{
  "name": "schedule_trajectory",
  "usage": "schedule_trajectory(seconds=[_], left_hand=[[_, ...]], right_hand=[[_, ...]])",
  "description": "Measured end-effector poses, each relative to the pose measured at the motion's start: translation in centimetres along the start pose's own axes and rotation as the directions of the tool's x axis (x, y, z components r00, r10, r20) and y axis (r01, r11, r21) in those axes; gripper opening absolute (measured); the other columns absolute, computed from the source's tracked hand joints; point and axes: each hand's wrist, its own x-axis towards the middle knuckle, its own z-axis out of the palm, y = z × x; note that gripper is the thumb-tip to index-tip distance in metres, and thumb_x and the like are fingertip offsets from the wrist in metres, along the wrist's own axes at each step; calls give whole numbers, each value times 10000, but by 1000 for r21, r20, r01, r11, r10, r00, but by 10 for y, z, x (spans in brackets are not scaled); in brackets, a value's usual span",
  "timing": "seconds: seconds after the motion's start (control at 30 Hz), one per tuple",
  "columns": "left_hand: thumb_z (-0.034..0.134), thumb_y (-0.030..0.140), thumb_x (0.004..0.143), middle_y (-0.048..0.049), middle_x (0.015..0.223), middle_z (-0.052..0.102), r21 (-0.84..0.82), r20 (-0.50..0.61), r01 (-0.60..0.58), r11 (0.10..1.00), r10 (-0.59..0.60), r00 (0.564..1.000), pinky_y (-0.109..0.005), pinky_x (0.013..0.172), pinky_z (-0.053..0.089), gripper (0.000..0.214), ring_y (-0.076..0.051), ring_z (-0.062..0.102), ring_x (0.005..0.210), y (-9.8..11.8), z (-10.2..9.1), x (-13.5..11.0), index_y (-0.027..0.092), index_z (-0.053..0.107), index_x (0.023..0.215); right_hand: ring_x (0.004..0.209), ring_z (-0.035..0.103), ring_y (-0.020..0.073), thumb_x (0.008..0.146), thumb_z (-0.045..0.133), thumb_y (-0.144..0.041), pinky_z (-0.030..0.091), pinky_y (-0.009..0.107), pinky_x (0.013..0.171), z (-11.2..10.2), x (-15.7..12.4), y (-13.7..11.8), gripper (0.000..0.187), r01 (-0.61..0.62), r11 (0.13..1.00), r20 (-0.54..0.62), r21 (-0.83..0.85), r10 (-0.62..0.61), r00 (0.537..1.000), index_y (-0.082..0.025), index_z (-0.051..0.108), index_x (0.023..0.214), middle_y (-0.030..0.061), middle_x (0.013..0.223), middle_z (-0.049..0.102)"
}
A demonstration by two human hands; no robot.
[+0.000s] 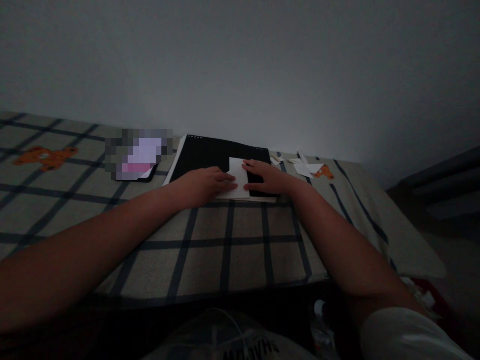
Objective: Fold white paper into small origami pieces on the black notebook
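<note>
White paper (239, 172) lies at the centre of the frame on a black-covered pad (210, 152), a person's bare hands at either side. The left hand (210, 186) is open, its fingers stretched onto the sheet; the right hand (267, 176), also open, spreads its fingers at the sheet's right edge, thumb nearest the wearer. Neither closes around anything. Placed so, they appear to keep the small sheet from sliding, while the pad seems to offer a firmer, smoother bed than the checked, cloth-covered worktop (210, 225) beneath. To the right of the pad, angular white paper pieces (305, 168) rest near the pale wall (240, 75), apparently placed there to leave the pad free for the hands. Left of centre, a phone-like device (142, 155), its screen obscured by pixelation, sits apart from the pad, perhaps angled for viewing.
</note>
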Motion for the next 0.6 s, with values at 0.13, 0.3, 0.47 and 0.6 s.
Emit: schedule_trajectory(seconds=[0.13, 0.3, 0.47, 0.6], left_hand=[[429, 162, 960, -51, 1446, 530, 13, -16, -16, 1000, 16, 1000, -307, 930, 420, 459, -207, 533, 1140, -2, 2, 0, 247, 524, 1401], [413, 165, 969, -53, 1441, 534, 21, -8, -15, 1000, 15, 1000, -313, 935, 423, 447, -215, 529, 1151, -2, 3, 1, 229, 531, 1396], [424, 173, 962, -50, 1448, 528, 29, 13, -10, 1000, 10, 1000, -319, 940, 423, 458, -223, 527, 1154, 0, 0, 1, 230, 521, 1406], [410, 184, 969, -41, 1450, 525, 39, 11, -5, 999, 4, 1000, -322, 936, 424, 455, -224, 525, 1143, 0, 0, 1, 237, 519, 1408]], right_hand=[[1447, 324, 294, 942, 465, -528, 261, 493, 1202, 2, 4, -4, 624, -4, 998, -14, -55, 3, 1000, -206, 432, 1475, 95, 1554, 378], [1407, 395, 286, 978, 436, -390, 313, 449, 1179, 1, 8, -10, 523, -10, 988, -16, -155, 8, 1000, -118, 498, 1420, 150, 1515, 430], [1352, 465, 262, 992, 415, -302, 378, 439, 1131, 3, 9, -12, 441, -18, 974, -62, -224, 4, 998, -151, 536, 1388, 119, 1480, 486], [1291, 520, 274, 998, 417, -319, 451, 461, 1050, 5, 10, -14, 401, -84, 970, -134, -226, 54, 990, -187, 600, 1329, 102, 1436, 539]])
